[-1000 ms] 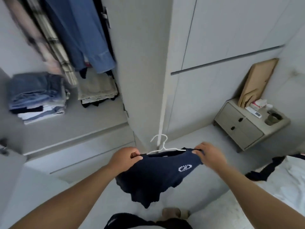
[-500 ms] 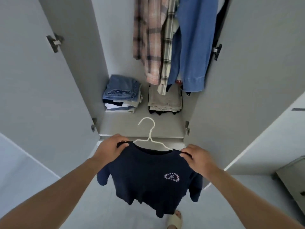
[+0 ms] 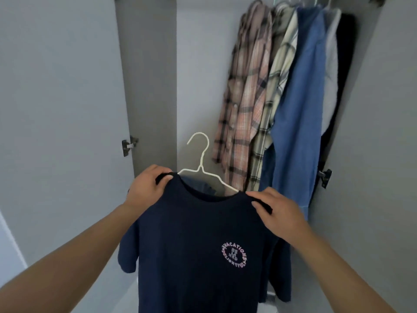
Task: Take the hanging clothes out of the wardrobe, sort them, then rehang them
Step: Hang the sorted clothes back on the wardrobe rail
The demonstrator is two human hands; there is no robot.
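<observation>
You are holding the tee (image 3: 198, 240) on its hanger (image 3: 201, 164) before the open wardrobe (image 3: 149, 86), left hand (image 3: 147, 188) and right hand (image 3: 278, 211) pinching its shoulders, so keep the hook upright, aiming left of the shirts (image 3: 282, 98).

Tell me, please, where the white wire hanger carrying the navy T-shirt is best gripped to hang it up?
Probably at the bare stem below the hook of the white wire hanger, reached from above. It stands clear of the navy T-shirt, while the left hand and right hand pinch only the cloth-covered shoulders, leaving the hook free.
</observation>
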